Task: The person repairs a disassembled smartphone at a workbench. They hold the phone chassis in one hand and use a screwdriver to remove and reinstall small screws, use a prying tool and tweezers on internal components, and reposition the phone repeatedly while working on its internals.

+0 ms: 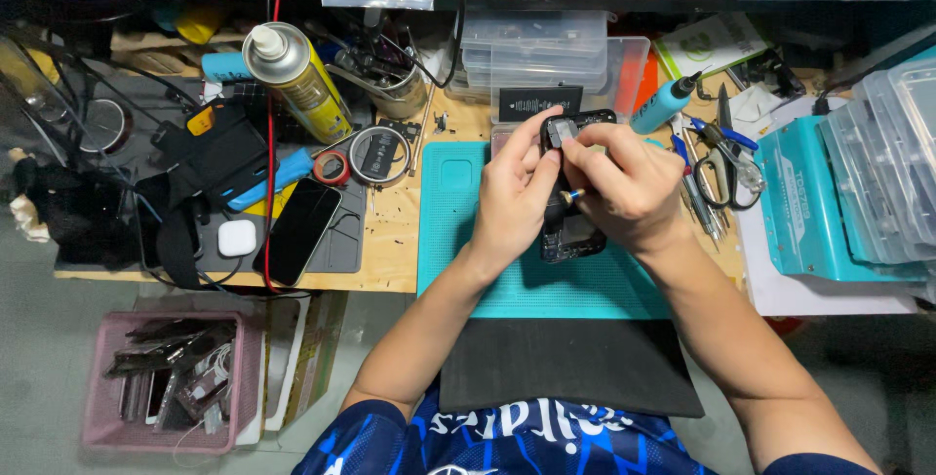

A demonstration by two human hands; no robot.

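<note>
An opened black phone [573,233] with its insides exposed lies on the teal work mat [458,241]. My left hand [512,197] grips its left side, thumb and fingers curled over the top end. My right hand [629,182] pinches a small screwdriver [571,196] with a yellow and silver tip, pressed against the phone's middle. Both hands meet over the phone and hide most of its upper half.
A yellow spray can [297,80], a tape roll [378,155], a dark phone [302,229] and a white earbud case [237,237] lie left. Scissors and pliers [721,148], a blue bottle [665,102] and teal plastic boxes [838,192] sit right. A pink basket [171,377] stands below.
</note>
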